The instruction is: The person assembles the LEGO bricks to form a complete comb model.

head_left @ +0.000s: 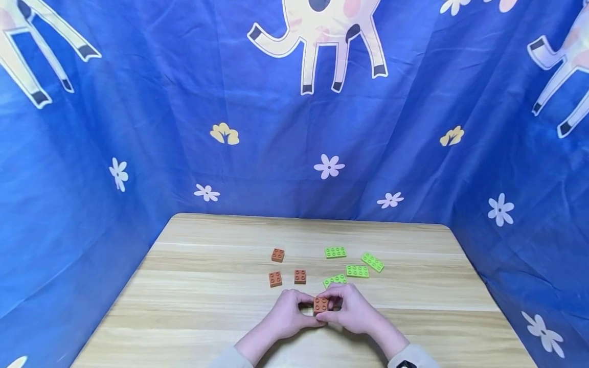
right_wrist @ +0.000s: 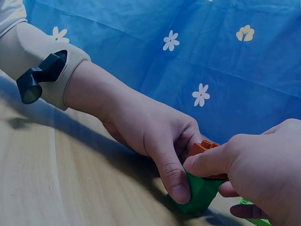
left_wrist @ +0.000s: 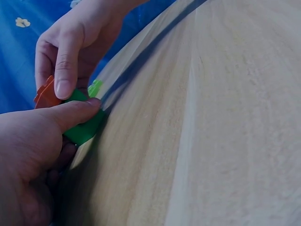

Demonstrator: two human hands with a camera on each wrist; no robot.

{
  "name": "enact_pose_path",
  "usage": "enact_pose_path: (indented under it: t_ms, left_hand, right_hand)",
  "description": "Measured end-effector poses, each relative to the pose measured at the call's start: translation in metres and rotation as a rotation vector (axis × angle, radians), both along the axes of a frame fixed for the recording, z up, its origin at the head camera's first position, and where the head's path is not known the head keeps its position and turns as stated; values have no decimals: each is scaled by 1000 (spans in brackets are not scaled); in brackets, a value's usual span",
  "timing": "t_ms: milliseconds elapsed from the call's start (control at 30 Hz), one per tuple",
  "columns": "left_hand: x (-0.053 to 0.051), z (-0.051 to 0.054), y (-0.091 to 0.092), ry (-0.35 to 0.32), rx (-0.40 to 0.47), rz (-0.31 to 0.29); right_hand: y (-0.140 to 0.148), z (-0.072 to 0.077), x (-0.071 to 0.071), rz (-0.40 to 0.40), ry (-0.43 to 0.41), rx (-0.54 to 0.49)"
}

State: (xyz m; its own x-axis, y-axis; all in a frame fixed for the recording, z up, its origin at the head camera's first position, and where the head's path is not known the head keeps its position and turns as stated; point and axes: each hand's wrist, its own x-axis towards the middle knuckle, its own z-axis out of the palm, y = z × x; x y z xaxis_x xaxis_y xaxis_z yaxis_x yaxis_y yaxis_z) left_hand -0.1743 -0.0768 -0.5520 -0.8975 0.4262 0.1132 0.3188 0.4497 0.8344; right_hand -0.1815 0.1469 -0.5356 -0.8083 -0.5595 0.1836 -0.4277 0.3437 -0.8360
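Just in front of the person, both hands meet at a small stack: an orange-brown 2x2 toy brick (head_left: 320,304) on top of a darker green brick (left_wrist: 84,126). The left hand (head_left: 287,313) grips the green brick, its thumb along the side (right_wrist: 200,195). From the other side, the right hand (head_left: 350,309) pinches the orange-brown brick (right_wrist: 203,147), thumb near the seam between the two. Fingers hide part of the stack, so I cannot tell whether the bricks are fully pressed together.
Three loose orange-brown bricks (head_left: 300,276) lie beyond the left hand on the wooden table (head_left: 207,306). Several lime-green flat 2x4 bricks (head_left: 357,271) lie beyond the right hand, the nearest (head_left: 334,280) close to its fingers. A blue patterned curtain (head_left: 276,179) surrounds the table.
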Motion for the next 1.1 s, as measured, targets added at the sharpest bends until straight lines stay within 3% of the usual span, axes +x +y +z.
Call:
enact_pose_path:
  t_ms: [767, 1100]
  left_hand:
    - [-2, 0, 1, 3, 3, -8]
    - [-1, -2, 1, 33, -9, -13]
  right_hand:
    - [1, -5, -2, -2, 20, 17]
    - [2, -2, 4, 5, 117, 94]
